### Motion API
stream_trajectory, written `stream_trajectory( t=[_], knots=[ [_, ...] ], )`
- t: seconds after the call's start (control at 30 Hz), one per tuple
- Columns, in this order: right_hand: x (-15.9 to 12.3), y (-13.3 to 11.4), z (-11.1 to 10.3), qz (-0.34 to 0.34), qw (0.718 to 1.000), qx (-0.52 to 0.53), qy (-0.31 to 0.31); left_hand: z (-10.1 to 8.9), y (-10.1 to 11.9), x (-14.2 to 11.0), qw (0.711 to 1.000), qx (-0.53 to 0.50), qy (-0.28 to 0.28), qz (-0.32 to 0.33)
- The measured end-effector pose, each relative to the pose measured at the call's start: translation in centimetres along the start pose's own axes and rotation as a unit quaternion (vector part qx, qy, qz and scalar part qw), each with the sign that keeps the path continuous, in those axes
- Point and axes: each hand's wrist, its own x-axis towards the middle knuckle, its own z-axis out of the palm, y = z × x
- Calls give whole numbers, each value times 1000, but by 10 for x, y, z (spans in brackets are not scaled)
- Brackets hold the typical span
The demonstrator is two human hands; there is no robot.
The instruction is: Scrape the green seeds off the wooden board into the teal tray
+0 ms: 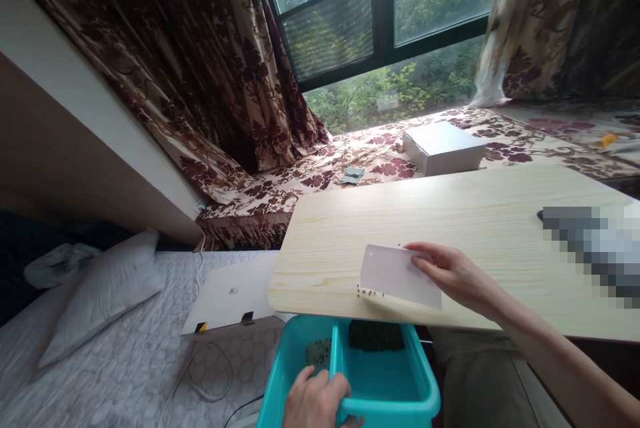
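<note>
My right hand (453,275) pinches a thin white plastic scraper (393,275) by its upper right edge, tilted over the wooden tabletop. Small dark crumbs (369,293) lie along its lower left side, near the table's front edge. Below that edge is a teal two-part bin (431,385); my left hand (317,398) is closed over its near rim at the divider. Dark green-black matter (376,336) lies at the far end of the bin's right compartment. In the left compartment there is a pale patch dotted with dark specks (319,353).
The pale wooden table (475,215) spans the right. A blurred-out dark object (590,248) lies on it. Behind, a white box (445,148) and a small grey-green item (352,176) rest on a floral window seat. At left are a bed, a pillow (107,288) and a white carton (235,295).
</note>
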Motion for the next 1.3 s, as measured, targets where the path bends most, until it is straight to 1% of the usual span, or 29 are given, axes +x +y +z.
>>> stream_trajectory(
  t=[0.37,0.5,0.63,0.77,0.97,1.07,1.13,1.3],
  knots=[
    [-2,-3,5,-6,1000,3,3,6,0,-2,1000,-9,24,12],
    [4,-4,9,-4,1000,-3,10,7,-1,-1,1000,-9,19,11],
    [7,-5,16,-8,1000,-8,-2,7,-2,-2,999,-23,16,18],
    [5,-6,18,-15,1000,-8,-22,5,-2,-4,999,-38,12,12],
    [4,-12,18,-26,999,-7,-27,-5,0,-7,1000,-28,2,10],
    [-1,-14,15,-29,999,-3,-38,-8,-2,-11,1000,-22,6,1],
    [-7,-13,9,-22,999,9,-31,-9,-4,-14,1000,-15,17,-9],
    [-22,0,-11,17,999,20,40,-6,-7,-20,999,-13,46,-14]
  ],
)
